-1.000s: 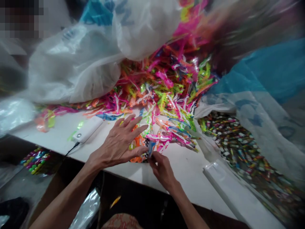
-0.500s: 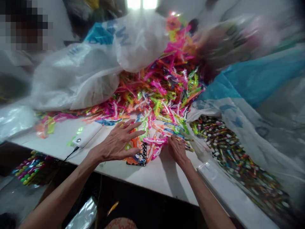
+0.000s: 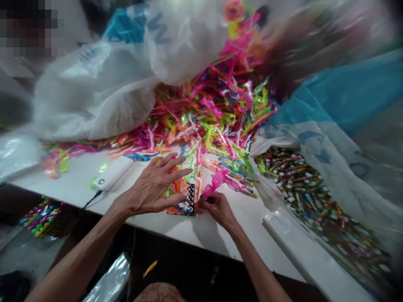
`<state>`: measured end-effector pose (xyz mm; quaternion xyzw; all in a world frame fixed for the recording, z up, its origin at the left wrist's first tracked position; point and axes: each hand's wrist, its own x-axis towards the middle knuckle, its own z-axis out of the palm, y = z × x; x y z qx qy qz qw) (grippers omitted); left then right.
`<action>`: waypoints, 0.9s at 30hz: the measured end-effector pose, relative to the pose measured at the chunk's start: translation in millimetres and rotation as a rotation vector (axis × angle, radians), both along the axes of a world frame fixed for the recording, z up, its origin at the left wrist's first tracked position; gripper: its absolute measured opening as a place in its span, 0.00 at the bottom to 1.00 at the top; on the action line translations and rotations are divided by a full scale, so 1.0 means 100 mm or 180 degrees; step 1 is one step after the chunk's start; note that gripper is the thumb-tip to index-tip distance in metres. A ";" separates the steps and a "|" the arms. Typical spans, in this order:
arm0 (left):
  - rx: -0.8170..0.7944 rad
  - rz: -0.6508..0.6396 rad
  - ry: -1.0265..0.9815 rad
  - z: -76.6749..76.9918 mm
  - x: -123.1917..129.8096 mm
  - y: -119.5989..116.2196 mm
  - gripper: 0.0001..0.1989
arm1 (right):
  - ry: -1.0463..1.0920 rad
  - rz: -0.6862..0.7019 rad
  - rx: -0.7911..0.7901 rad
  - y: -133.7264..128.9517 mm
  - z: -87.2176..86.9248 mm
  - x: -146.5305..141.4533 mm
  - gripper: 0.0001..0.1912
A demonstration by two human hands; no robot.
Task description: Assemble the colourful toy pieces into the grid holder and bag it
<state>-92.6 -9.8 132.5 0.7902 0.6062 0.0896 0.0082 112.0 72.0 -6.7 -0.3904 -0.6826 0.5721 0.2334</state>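
My left hand (image 3: 154, 184) is open, its fingers spread over the left side of a small black perforated holder (image 3: 191, 193) near the table's front edge. Orange, green and blue plastic pieces (image 3: 181, 184) with white parts stand packed in that holder, partly hidden by the hand. Just right of the holder, my right hand (image 3: 220, 209) pinches a bright pink translucent plastic piece (image 3: 216, 184), which sticks up from the fingertips. Behind both hands spreads a heap of similar neon plastic pieces (image 3: 210, 126).
White plastic bags (image 3: 103, 88) lie over the heap at the left. At right, an open bag holds many small multicoloured sticks (image 3: 302, 184) beside a long white box (image 3: 302, 243). A white corded device (image 3: 113, 174) rests on the table's left.
My right hand has moved left and nearer the front edge, toward the holder, bringing a pink piece from the loose ones. My left hand has barely moved.
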 end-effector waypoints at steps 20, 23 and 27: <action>-0.0014 -0.0156 -0.0218 -0.06 0.00 0.03 0.34 | -0.1935 0.1905 0.2345 -0.05 0.37 -0.30 0.11; -0.0003 -0.0178 -0.0132 -0.06 0.01 0.03 0.29 | -0.1829 0.1966 0.2260 0.01 0.39 -0.25 0.09; -0.0022 -0.0171 -0.0111 -0.04 0.04 0.03 0.29 | -0.1884 0.1749 0.2349 -0.06 0.33 -0.24 0.11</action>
